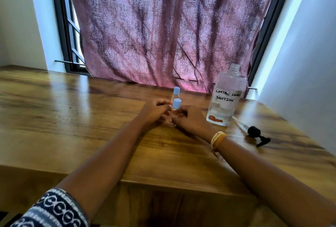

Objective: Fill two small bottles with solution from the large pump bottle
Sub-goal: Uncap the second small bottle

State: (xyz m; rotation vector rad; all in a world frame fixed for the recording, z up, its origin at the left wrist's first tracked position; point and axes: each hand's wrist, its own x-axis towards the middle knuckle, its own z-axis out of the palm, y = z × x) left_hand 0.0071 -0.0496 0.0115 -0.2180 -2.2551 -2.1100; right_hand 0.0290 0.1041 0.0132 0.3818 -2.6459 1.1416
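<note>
The glossy brown wooden table [91, 110] stands against a window with a dark metal frame [62, 23], which a pink patterned curtain [163, 26] covers almost fully; white walls close the room on both sides. Near the middle of the table, toward its far edge, the left hand [154, 113] and the right hand [190, 119] meet around a small clear bottle with a light blue cap [176, 107]. Both hands have the fingers curled on its body, and the bottle stands upright between them. A second small clear bottle with the same blue cap [176, 93] stands just behind it, partly hidden. Near the far right corner stands the large clear bottle with a handwritten white label [226, 97]; its neck is open, and it seems to hold only a little liquid at the bottom. The black pump head with its tube [254, 133] lies on the table beside it, close to the right edge. A yellow thread bracelet [217, 140] is on the right wrist, and a dark patterned sleeve [52, 210] is cut off at the lower left.
</note>
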